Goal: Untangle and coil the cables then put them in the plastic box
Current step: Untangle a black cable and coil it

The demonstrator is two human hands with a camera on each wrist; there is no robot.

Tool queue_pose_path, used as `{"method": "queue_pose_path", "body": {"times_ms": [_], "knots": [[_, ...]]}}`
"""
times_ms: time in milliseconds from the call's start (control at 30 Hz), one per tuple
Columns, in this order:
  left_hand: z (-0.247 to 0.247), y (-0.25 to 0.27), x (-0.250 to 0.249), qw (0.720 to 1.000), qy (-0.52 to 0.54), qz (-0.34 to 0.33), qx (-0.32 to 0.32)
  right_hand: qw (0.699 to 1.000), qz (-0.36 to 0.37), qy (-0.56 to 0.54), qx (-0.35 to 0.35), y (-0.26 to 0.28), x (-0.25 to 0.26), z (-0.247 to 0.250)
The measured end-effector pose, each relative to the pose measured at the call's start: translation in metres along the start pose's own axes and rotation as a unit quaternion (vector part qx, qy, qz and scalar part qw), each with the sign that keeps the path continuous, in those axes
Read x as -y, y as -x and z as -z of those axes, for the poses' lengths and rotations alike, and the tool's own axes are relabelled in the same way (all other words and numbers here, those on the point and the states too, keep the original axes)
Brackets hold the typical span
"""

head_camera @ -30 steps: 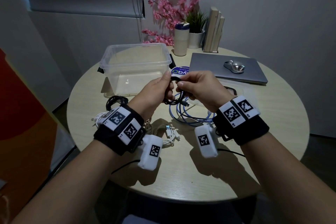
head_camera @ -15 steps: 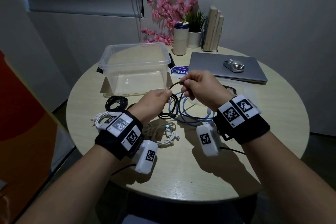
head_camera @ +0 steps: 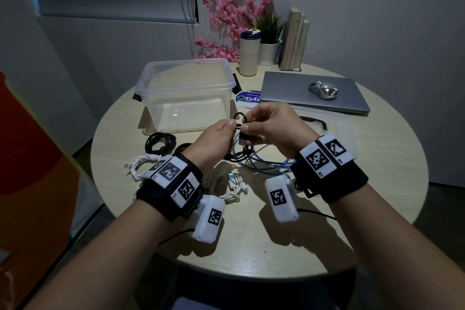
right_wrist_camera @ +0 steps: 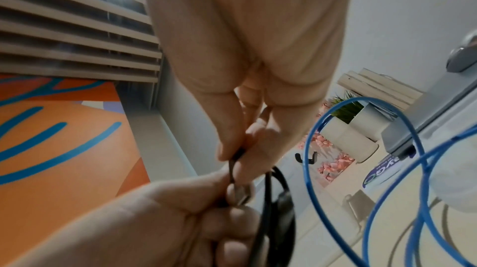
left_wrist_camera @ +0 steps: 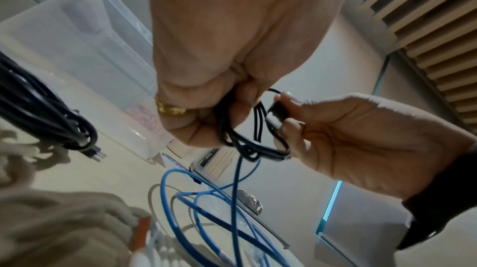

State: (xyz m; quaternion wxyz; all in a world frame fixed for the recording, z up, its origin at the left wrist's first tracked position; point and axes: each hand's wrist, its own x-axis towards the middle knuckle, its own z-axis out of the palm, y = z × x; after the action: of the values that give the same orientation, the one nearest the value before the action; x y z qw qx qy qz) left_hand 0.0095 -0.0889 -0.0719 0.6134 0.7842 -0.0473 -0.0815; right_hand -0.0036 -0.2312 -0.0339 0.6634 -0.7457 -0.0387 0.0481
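My left hand (head_camera: 221, 133) grips a small coil of thin black cable (left_wrist_camera: 247, 128) above the table's middle. My right hand (head_camera: 266, 126) pinches that cable's plug end (left_wrist_camera: 276, 116) between thumb and fingers, right beside the left hand. A loose blue cable (head_camera: 261, 163) lies on the table under both hands and one strand of it hangs through the black loops (left_wrist_camera: 236, 179). The clear plastic box (head_camera: 185, 93) stands behind the hands with nothing in it. A coiled black cable (head_camera: 159, 142) lies in front of the box, and white cables (head_camera: 234, 187) lie near my left wrist.
A closed grey laptop (head_camera: 314, 94) with a silver object (head_camera: 323, 90) on it lies at the back right. The box's clear lid (head_camera: 334, 131) lies beside my right hand. A tumbler (head_camera: 247, 53), a plant pot, books and pink flowers line the back edge of the round table (head_camera: 251, 234).
Both hands have come together again: the left rose back up toward the right, and the right now pinches the plug end against the black coil.
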Motion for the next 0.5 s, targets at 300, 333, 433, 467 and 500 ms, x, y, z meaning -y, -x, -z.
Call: {"method": "queue_pose_path", "body": {"times_ms": [300, 333, 433, 467, 500], "knots": [[-0.004, 0.012, -0.017, 0.98, 0.194, 0.02, 0.046, 0.982, 0.081, 0.13, -0.111, -0.008, -0.014, -0.007], [-0.005, 0.013, -0.019, 0.977, 0.206, 0.016, 0.049, 0.984, 0.086, 0.117, -0.105, -0.007, -0.014, -0.007], [-0.003, 0.012, -0.022, 0.975, 0.22, 0.009, 0.042, 0.994, 0.073, 0.069, -0.051, -0.006, -0.013, -0.005], [-0.002, 0.012, -0.022, 0.974, 0.221, 0.008, 0.044, 0.996, 0.065, 0.06, -0.032, -0.005, -0.012, -0.005], [-0.001, 0.012, -0.022, 0.974, 0.221, 0.008, 0.047, 0.996, 0.063, 0.054, -0.014, -0.004, -0.011, -0.004]]}}
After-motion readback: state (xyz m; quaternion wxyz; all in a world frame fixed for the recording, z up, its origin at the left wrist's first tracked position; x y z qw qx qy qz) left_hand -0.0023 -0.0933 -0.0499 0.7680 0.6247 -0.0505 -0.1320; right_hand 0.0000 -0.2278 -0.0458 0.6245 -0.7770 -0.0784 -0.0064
